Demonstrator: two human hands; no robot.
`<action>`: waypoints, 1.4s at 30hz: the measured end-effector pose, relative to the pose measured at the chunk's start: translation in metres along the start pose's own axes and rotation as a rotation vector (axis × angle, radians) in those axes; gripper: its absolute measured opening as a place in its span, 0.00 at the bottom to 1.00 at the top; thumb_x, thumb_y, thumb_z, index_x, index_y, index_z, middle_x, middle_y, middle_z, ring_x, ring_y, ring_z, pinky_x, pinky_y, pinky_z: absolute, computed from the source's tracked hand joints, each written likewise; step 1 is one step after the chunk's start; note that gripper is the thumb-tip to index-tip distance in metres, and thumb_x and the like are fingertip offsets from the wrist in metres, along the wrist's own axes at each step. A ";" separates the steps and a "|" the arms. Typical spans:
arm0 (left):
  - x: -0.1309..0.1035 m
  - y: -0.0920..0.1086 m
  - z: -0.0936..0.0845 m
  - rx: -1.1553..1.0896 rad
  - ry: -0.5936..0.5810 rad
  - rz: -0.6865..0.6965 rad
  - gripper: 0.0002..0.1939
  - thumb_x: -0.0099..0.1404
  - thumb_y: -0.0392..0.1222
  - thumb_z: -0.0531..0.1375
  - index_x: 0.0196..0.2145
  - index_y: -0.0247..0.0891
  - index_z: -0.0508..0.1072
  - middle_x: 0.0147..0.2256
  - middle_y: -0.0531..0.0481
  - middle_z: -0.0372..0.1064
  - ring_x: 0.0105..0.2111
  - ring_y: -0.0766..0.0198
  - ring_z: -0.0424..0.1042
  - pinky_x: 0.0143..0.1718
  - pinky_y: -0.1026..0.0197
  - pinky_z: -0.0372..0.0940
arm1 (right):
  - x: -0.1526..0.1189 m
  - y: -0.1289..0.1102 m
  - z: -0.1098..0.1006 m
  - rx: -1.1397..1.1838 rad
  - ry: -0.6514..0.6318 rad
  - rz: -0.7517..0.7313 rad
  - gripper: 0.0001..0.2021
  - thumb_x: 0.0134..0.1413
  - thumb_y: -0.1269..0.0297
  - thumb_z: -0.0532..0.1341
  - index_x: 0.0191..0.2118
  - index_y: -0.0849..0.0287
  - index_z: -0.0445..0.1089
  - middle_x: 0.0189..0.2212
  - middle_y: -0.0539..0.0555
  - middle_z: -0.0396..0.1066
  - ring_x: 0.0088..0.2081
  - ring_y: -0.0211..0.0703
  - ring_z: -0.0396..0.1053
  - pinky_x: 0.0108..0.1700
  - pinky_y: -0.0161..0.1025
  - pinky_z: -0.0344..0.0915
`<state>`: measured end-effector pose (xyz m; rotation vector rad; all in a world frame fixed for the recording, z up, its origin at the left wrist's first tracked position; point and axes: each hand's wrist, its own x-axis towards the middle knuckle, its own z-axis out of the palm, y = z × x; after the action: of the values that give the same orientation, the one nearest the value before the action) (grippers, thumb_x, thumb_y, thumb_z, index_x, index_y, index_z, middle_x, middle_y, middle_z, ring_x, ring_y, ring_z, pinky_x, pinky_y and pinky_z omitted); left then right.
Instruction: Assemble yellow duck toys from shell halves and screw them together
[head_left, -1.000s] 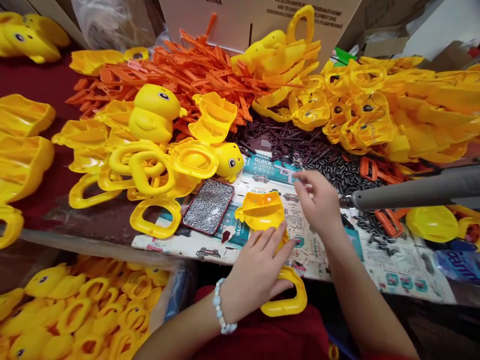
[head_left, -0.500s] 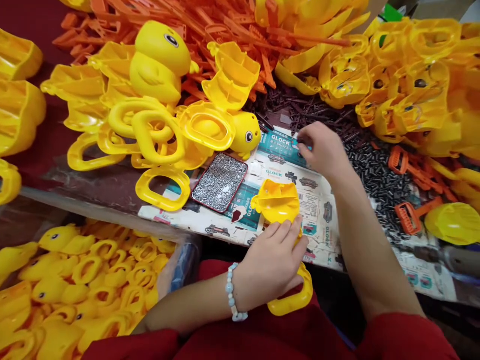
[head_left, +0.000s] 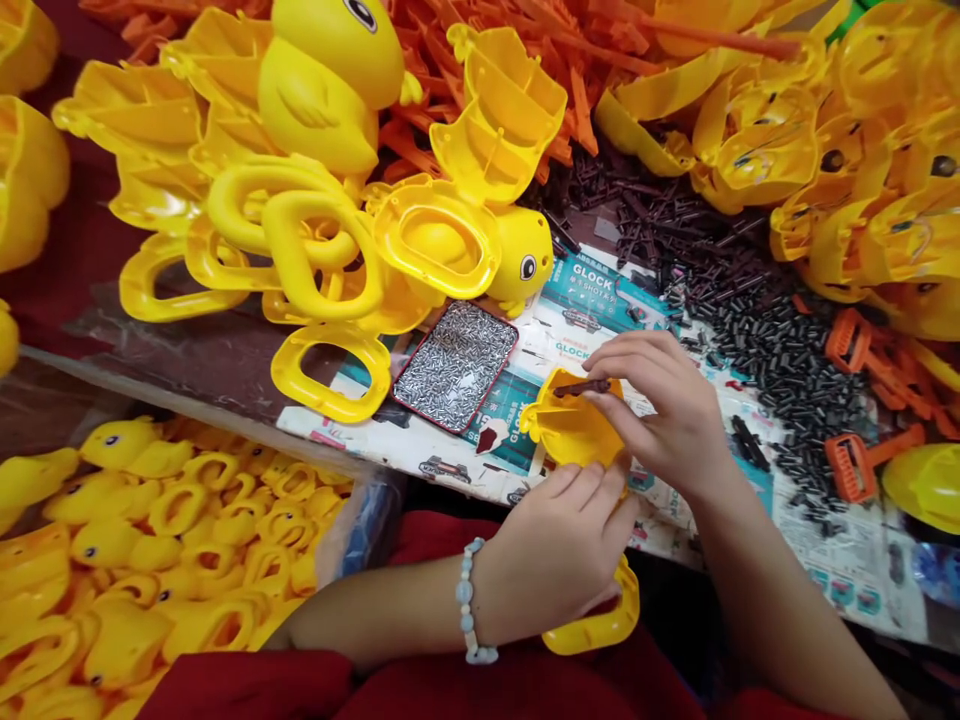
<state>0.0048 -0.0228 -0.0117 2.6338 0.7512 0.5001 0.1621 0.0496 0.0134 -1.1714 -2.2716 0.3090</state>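
My left hand is closed over a yellow plastic duck half-shell, whose hollow inside faces up at the table's front edge. The shell's loop-shaped lower end sticks out below my fingers. Between the thumb and fingertips of my right hand is a small dark brown plastic rod, held over the hollow head part of the shell. Whether the rod touches the shell I cannot tell. Left of the shell lies a red-rimmed tray full of small silver screws.
Dark brown rods and short black pins lie heaped at the right. Orange parts pile up at the back. Yellow shells and oval rings surround the printed cardboard. Yellow ducks fill a container at lower left.
My right hand has come back from the brown rods toward the duck shell, with one rod now showing in its fingers. My left hand keeps its hold. The view has shifted slightly.
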 end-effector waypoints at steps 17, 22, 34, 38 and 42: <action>0.002 -0.002 0.002 -0.078 -0.037 -0.002 0.35 0.53 0.57 0.66 0.50 0.30 0.67 0.46 0.40 0.68 0.44 0.53 0.67 0.46 0.56 0.62 | 0.001 -0.005 -0.003 -0.175 0.019 -0.059 0.02 0.61 0.74 0.55 0.38 0.62 0.63 0.38 0.49 0.67 0.41 0.43 0.64 0.54 0.49 0.54; 0.000 -0.002 0.002 -0.037 -0.030 0.008 0.34 0.54 0.59 0.64 0.50 0.32 0.68 0.48 0.39 0.68 0.47 0.52 0.67 0.49 0.56 0.61 | 0.001 0.002 0.006 -0.005 -0.041 -0.089 0.04 0.61 0.74 0.53 0.39 0.63 0.64 0.39 0.52 0.67 0.43 0.42 0.63 0.51 0.43 0.59; -0.003 -0.001 0.002 -0.011 -0.044 0.010 0.37 0.54 0.59 0.65 0.54 0.32 0.65 0.61 0.32 0.56 0.54 0.47 0.65 0.51 0.51 0.62 | 0.055 0.092 0.002 -0.200 0.140 0.262 0.08 0.54 0.77 0.54 0.36 0.63 0.70 0.39 0.59 0.63 0.47 0.53 0.59 0.51 0.53 0.59; -0.002 -0.001 0.000 -0.020 -0.079 0.020 0.36 0.55 0.58 0.64 0.54 0.33 0.65 0.61 0.30 0.54 0.54 0.47 0.64 0.51 0.50 0.62 | 0.075 0.125 0.020 -0.317 0.230 0.377 0.08 0.56 0.76 0.52 0.31 0.67 0.67 0.42 0.64 0.60 0.50 0.64 0.54 0.49 0.65 0.54; -0.002 -0.001 0.000 -0.018 -0.083 0.030 0.36 0.55 0.58 0.65 0.54 0.32 0.65 0.62 0.29 0.53 0.55 0.46 0.64 0.51 0.49 0.62 | 0.061 0.102 0.005 -0.245 0.288 0.219 0.07 0.60 0.69 0.54 0.33 0.64 0.65 0.41 0.59 0.61 0.46 0.52 0.59 0.50 0.52 0.60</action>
<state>0.0023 -0.0228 -0.0125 2.6350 0.6799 0.4003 0.1998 0.1594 -0.0125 -1.4886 -1.9728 -0.0583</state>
